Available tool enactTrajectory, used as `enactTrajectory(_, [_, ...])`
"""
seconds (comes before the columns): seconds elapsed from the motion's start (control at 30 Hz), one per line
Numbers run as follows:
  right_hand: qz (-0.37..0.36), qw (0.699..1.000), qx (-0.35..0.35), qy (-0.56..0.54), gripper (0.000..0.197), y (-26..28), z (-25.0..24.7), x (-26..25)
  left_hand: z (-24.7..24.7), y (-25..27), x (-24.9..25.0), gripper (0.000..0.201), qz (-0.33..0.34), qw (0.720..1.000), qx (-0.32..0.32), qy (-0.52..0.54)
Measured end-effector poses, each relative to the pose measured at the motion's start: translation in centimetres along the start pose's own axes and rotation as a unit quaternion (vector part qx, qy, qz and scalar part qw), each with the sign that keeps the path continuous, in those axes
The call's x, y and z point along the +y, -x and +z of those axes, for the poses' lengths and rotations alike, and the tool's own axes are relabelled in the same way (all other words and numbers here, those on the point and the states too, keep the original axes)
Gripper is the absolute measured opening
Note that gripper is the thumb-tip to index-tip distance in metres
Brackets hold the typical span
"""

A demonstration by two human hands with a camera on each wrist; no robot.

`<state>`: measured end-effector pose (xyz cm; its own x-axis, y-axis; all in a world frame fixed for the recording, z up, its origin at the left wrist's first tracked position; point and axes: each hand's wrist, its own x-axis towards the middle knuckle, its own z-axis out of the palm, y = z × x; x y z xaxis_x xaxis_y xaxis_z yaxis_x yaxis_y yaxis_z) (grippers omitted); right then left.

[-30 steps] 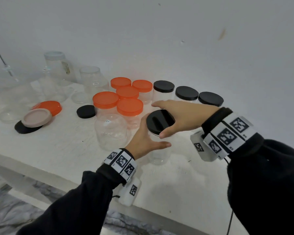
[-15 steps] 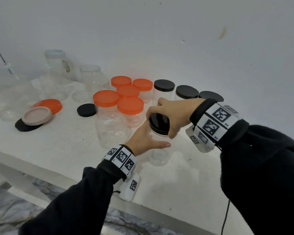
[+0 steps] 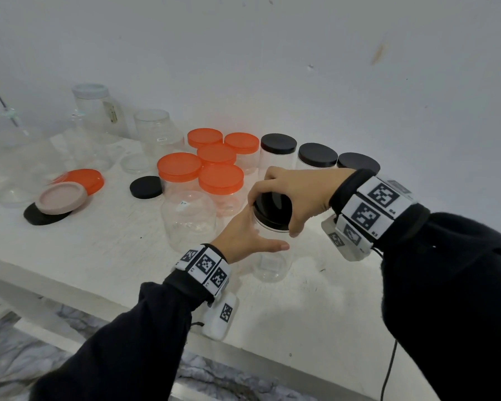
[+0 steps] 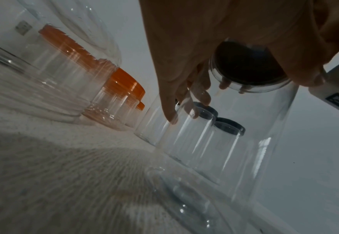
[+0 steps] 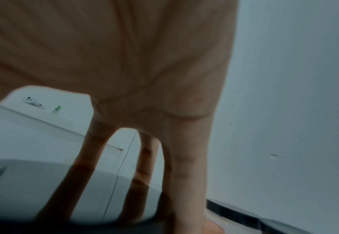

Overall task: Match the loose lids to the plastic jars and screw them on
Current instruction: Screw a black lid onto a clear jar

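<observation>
- Right hand (image 3: 297,195): fingers and thumb are curled down over the rim of the black lid (image 3: 272,208), gripping it from above at spaced points. Judged purpose: an all-round hold for twisting the lid onto its threads.
- The black lid sits on the mouth of the clear jar (image 3: 271,256); in the head view it appears slightly tilted, so whether the thread has caught cannot be confirmed.
- Left hand (image 3: 245,237): thumb extended across the near side of the clear jar just under the lid, fingers wrapped round its far side, as the left wrist view shows through the wall. Judged purpose: bracing the jar against the turning.
- The clear jar stands upright on the white table (image 3: 104,256), near its front edge.
- Right wrist is raised above the clear jar with the palm facing down; left forearm comes in low from the front edge, palm turned inward to the jar.
- Behind the clear jar: three black-lidded jars (image 3: 278,153) in a row by the wall, closed.
- Left of the clear jar: five orange-lidded jars (image 3: 221,178) clustered, and an open wide jar (image 3: 190,218) without a lid, just beside.
- Further left: a loose small black lid (image 3: 145,187), and a stack of a beige lid (image 3: 61,198) over a large black lid, with an orange lid (image 3: 88,178) behind it.
- Judgement: several jars remain unmatched at the far left.
</observation>
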<state>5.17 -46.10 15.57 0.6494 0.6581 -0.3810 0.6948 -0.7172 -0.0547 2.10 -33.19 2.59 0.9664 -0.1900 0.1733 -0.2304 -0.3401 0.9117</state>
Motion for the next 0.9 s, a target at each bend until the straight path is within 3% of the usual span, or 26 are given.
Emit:
enactTrajectory(0.3, [0.047, 0.994, 0.09, 0.032, 0.063, 0.0, 0.1, -0.7, 0.4, 0.0, -0.2, 0.085, 0.005, 1.0, 0.023, -0.008])
enactTrajectory(0.4, [0.077, 0.988, 0.127, 0.034, 0.068, 0.1, 0.7, -0.9, 0.4, 0.1, -0.3, 0.086, 0.0, 1.0, 0.018, 0.02])
enactTrajectory(0.5, [0.079, 0.992, 0.081, 0.05, 0.076, 0.2, 0.5, -0.5, 0.3, 0.1, -0.3, 0.083, 0.002, 1.0, 0.015, 0.016])
enactTrajectory(0.6, [0.023, 1.0, 0.007, 0.003, 0.077, 0.3, 0.2, -0.2, 0.3, -0.1, -0.1, 0.078, 0.012, 1.0, 0.021, -0.011])
enactTrajectory(0.73, [0.005, 0.996, 0.083, 0.011, 0.066, 0.3, 0.3, -0.4, 0.3, -0.1, -0.1, 0.083, 0.012, 1.0, 0.022, -0.011])
enactTrajectory(0.9, [0.083, 0.981, 0.166, 0.056, 0.068, -0.7, 1.5, -1.1, 0.7, 0.2, -0.4, 0.086, 0.007, 0.999, 0.033, 0.006])
